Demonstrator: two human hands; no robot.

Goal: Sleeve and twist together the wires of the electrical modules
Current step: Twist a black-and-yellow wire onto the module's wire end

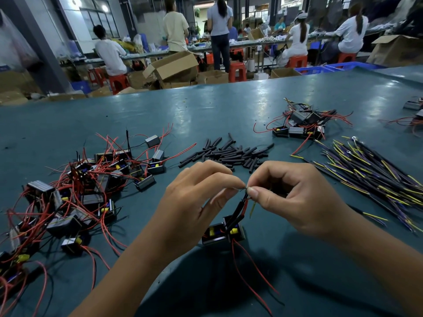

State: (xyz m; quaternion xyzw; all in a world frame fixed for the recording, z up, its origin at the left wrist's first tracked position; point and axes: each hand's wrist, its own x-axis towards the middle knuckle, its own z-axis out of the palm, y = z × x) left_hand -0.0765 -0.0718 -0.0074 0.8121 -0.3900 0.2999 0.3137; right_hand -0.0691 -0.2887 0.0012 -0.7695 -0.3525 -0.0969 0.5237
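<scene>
Wires rise from two electrical modules at lower centre of the frame, one carrying a black sleeve; left hand and right hand each pinch the wire ends together above the table

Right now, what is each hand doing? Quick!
Left hand: pinches the wire ends above the two modules.
Right hand: pinches the same wire ends from the other side.
</scene>
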